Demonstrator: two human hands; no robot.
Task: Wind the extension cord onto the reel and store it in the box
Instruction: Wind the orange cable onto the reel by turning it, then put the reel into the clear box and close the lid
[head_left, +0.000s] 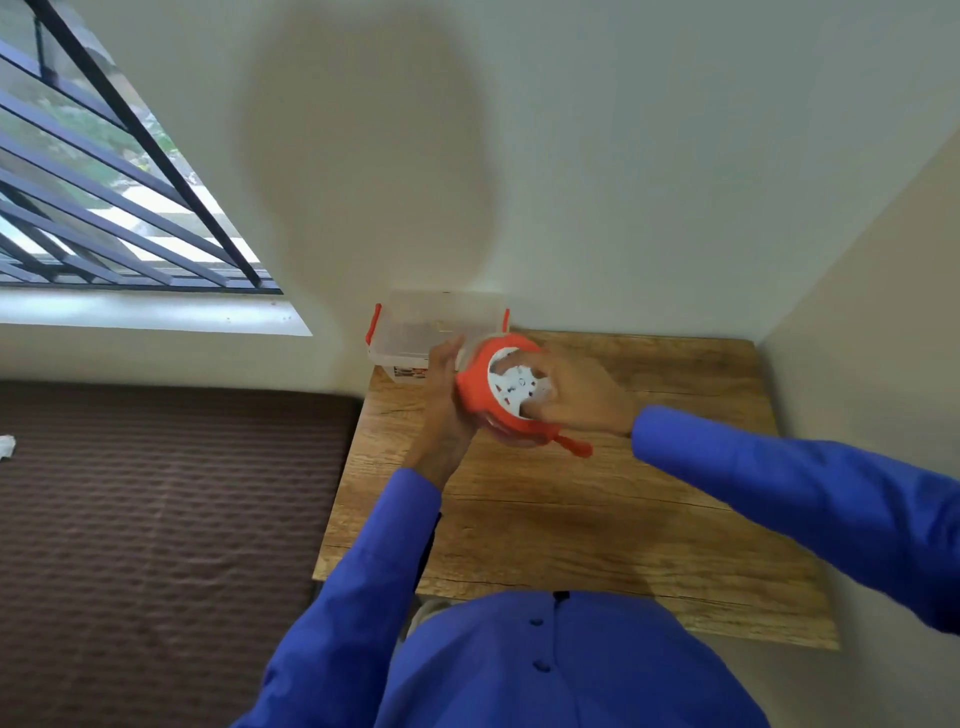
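Both of our hands are closed on the reel (480, 387), a round orange plastic drum with a white socket face turned up toward us: the left hand (441, 395) grips its rim from the side, and the right hand (576, 395) lies over the face with its fingers curled in. We hold it just above the far part of the table (597, 519), a small square top with a brown wood-grain finish. An orange piece (574, 446) sticks out below the drum; it is too blurred for us to name. Just behind the reel stands the box (415, 338), clear plastic with orange clips, open at the table's far left corner against a smooth pale wall (623, 156). Our sleeves (779, 483) are blue cloth. Left of us lie a ribbed brown mat (156, 519) and a barred window (104, 182).
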